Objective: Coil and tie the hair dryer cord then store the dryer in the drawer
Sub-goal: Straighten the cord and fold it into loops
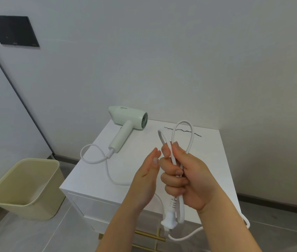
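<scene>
Two loops of cord (172, 155) sit clenched in the right grip (178, 177), right of the dryer (127, 120) on the surface (207, 160), left grip (147, 171) spread alongside: mid-coiling, I judge, and next the slack needs gathering.

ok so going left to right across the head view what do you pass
beige plastic waste bin → pale green hair dryer → left hand → right hand, gripping the looped white cord
</scene>
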